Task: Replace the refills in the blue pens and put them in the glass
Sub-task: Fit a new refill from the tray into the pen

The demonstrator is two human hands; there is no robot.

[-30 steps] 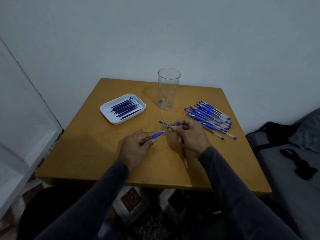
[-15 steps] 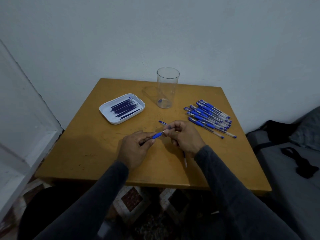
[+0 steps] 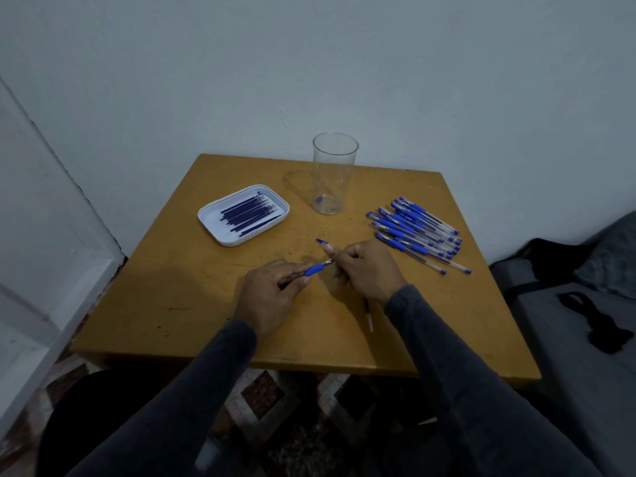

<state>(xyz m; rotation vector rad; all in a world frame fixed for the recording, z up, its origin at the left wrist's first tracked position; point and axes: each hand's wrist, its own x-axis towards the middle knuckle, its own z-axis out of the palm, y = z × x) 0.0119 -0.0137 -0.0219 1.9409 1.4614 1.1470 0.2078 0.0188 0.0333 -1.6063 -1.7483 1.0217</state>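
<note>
My left hand [image 3: 266, 296] grips a blue pen barrel [image 3: 314, 269] by its blue grip, tip pointing right. My right hand [image 3: 368, 268] pinches the metal tip end of that pen. A blue cap [image 3: 321, 241] lies on the table just behind my right fingers. A thin refill [image 3: 369, 315] lies on the table, partly hidden under my right wrist. The clear glass [image 3: 333, 173] stands empty at the back middle. A pile of several blue pens [image 3: 418, 232] lies to the right. A white tray [image 3: 210, 215] at the left holds several dark refills [image 3: 248, 214].
The wooden table [image 3: 172, 297] stands against a white wall. A white door frame is at the left. A grey cushion with a black strap [image 3: 599, 321] lies at the right, past the table's edge. Patterned floor shows below the front edge.
My right hand has closed in on the pen's tip, and the two hands sit closer together. The rest of the table is unchanged.
</note>
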